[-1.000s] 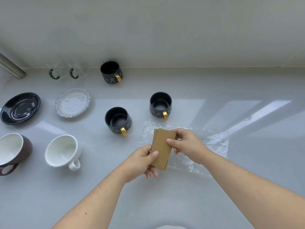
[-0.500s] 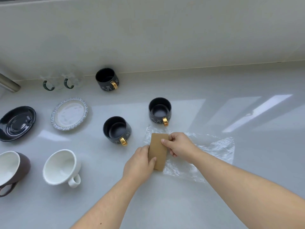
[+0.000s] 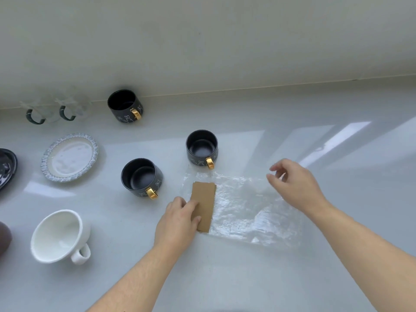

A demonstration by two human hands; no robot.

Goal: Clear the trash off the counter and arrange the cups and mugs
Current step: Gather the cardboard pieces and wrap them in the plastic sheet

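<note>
Patterned saucer (image 3: 69, 157) beside black saucer (image 3: 6, 166)

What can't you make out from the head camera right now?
- Black glossy saucer: cut off by the left frame edge.
- Brown rounded object: mostly beyond the left edge; unidentifiable.
- Two clear glass cups with green handles: bodies nearly invisible against the pale wall.
- Brown cardboard piece: lower left corner covered by the left hand.
- Clear crinkled plastic sheet: far corner hidden behind the right hand.

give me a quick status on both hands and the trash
Left hand pinning brown card flat on clear plastic sheet. Right hand open over sheet's far edge, no grip. Nearest dark mug touches the sheet's corner.
</note>
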